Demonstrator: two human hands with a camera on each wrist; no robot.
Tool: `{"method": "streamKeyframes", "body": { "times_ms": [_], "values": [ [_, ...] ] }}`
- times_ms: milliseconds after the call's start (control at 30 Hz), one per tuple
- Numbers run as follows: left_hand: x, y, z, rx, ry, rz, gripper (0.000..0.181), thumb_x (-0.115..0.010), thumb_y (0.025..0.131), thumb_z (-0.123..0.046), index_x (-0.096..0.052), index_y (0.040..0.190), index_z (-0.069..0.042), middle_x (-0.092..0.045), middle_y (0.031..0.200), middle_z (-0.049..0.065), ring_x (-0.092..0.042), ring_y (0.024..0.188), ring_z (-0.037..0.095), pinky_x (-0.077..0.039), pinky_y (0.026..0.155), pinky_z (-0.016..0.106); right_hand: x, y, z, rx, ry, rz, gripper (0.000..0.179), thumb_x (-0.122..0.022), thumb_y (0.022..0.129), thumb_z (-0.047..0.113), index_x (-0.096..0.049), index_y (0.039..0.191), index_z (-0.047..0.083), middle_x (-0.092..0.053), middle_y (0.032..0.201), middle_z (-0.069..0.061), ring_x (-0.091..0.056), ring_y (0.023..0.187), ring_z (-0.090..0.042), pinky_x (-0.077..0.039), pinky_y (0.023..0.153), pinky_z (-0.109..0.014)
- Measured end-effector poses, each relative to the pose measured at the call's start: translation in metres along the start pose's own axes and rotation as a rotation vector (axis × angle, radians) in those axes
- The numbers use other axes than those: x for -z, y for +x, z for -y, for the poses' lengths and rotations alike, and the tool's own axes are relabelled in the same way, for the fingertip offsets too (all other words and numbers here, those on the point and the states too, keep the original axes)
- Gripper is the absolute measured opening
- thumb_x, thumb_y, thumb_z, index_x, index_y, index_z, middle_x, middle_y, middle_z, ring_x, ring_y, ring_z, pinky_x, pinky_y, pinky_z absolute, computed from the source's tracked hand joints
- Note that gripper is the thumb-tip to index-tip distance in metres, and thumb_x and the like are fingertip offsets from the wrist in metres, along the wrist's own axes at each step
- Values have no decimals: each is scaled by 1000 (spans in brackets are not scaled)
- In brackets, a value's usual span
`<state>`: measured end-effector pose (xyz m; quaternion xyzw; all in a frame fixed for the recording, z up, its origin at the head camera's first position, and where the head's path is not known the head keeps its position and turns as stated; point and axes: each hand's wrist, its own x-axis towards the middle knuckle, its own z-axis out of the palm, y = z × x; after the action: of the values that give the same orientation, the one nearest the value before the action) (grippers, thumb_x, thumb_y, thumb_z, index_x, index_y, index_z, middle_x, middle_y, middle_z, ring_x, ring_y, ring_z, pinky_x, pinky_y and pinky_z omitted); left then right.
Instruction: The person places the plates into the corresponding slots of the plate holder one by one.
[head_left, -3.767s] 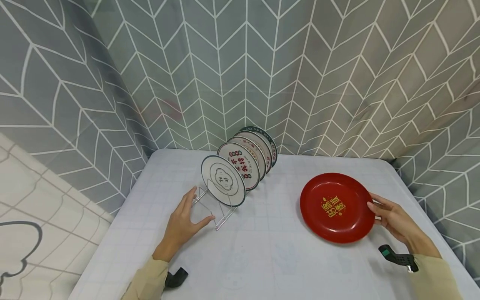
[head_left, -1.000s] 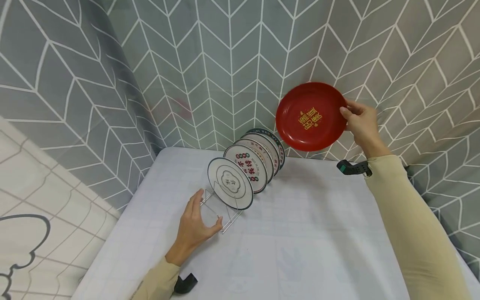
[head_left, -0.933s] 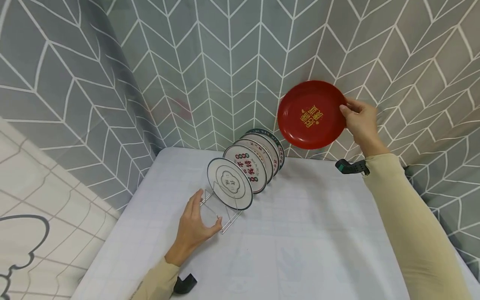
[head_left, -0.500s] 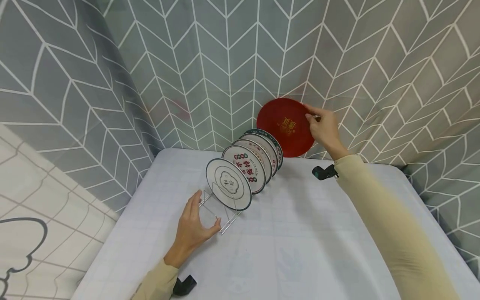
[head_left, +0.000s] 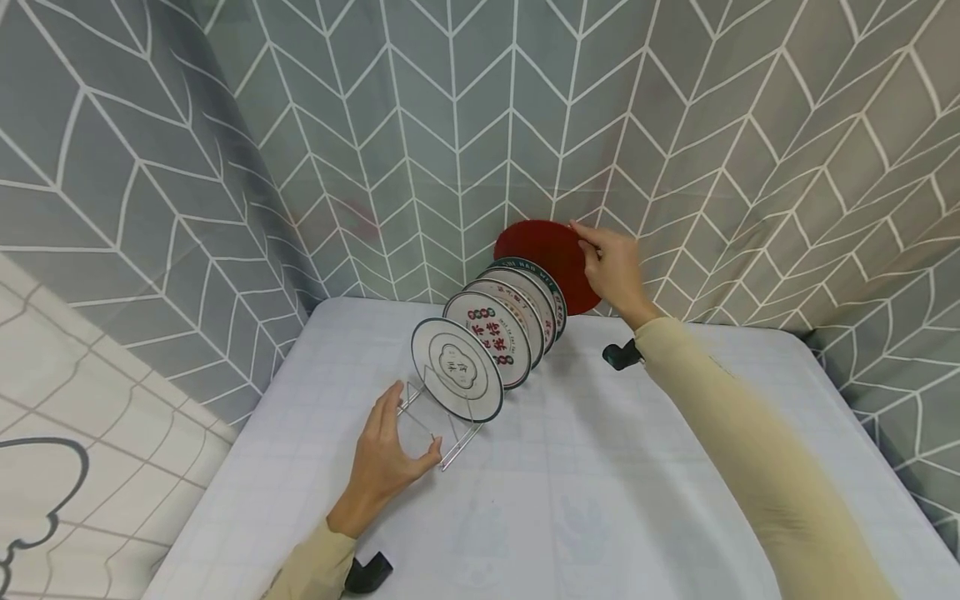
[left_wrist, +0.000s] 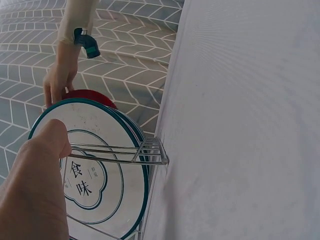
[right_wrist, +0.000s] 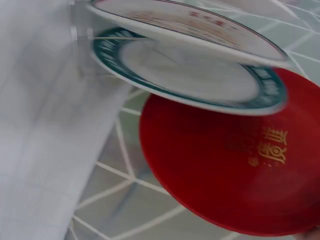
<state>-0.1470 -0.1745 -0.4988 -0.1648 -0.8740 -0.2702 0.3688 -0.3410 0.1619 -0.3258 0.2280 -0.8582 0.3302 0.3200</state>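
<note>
A wire dish rack (head_left: 459,446) stands on the table with several round plates upright in it. The front plate (head_left: 457,369) is white with a dark green rim and a cloud-shaped outline. My left hand (head_left: 382,462) holds the rack's near end, fingers at one side and thumb at the other. At the far end, my right hand (head_left: 617,271) pinches the edge of a red plate (right_wrist: 220,165) with gold lettering. The red plate is tilted upright behind the green-rimmed rear plate (right_wrist: 190,75), which partly hides it in the head view. Its lower edge is hidden there.
A white cloth covers the table (head_left: 540,517). A grey patterned curtain (head_left: 420,150) hangs right behind the far edge, close to the red plate. White plates with red lettering, such as the second plate (head_left: 491,333), fill the rack's middle.
My right hand picked the red plate up from the table's right side, raised it, then carried it left and down behind the rear plate. My left hand stays at the rack.
</note>
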Motion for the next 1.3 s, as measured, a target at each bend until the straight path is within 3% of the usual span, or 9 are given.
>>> {"method": "streamKeyframes", "body": {
  "times_ms": [167,300,400,533,700,833,933,1167,1300],
  "values": [
    [1,0,0,-1,-3,-1,95,-78,63,-38,-46,137,13,-55,131,30,-60,115,43,-57,87,51,-17,-13,-8,3,14,32,33,-56,96,-2,-66,127,4,-72,106,-19,-67,89,-32,-56,74,-43],
    [2,0,0,4,-12,9,94,-77,64,-38,-45,137,12,-55,132,29,-59,117,42,-57,88,51,-27,-23,-14,-67,45,43,33,-57,95,-2,-66,126,4,-72,107,-21,-68,90,-34,-54,73,-43],
    [1,0,-1,12,-14,20,94,-77,65,-39,-45,138,12,-54,134,28,-58,119,41,-56,89,51,-34,-29,-18,-135,74,70,34,-57,95,-2,-65,127,5,-70,115,-21,-69,100,-35,-57,80,-45],
    [2,0,-1,15,-10,24,93,-76,67,-40,-44,138,11,-54,134,28,-58,120,40,-56,90,50,-37,-32,-21,-210,113,88,36,-57,96,0,-64,130,8,-67,123,-19,-69,102,-34,-58,81,-45],
    [3,1,-2,16,-11,24,93,-76,67,-39,-44,138,11,-54,134,29,-58,120,40,-56,91,50,-33,-30,-24,-255,118,42,35,-58,96,0,-65,129,8,-67,123,-18,-70,98,-33,-55,74,-28],
    [2,0,-1,6,-8,17,94,-76,66,-39,-44,138,12,-54,133,29,-58,119,41,-56,89,50,-18,-21,-23,-269,131,-37,34,-56,96,-1,-65,128,7,-67,124,-18,-69,97,-35,-45,70,-11],
    [1,0,0,-2,-3,9,94,-76,66,-40,-44,138,12,-54,133,29,-58,118,41,-56,89,50,2,-11,-19,-305,130,-83,35,-54,97,2,-65,129,11,-67,122,-18,-69,94,-32,-42,66,-6],
    [-1,0,2,-20,1,-9,95,-77,65,-39,-44,138,12,-55,131,30,-59,117,42,-56,89,51,58,10,-4,-427,144,-229,34,-56,96,6,-68,126,18,-71,116,-14,-62,75,3,-48,66,-4],
    [0,-1,1,-16,-6,-1,97,-79,64,-36,-42,140,12,-54,132,31,-58,118,43,-55,90,52,83,18,16,-473,201,-236,34,-57,95,9,-68,126,20,-72,108,-6,-59,72,8,-50,67,-5]
  ]
}}
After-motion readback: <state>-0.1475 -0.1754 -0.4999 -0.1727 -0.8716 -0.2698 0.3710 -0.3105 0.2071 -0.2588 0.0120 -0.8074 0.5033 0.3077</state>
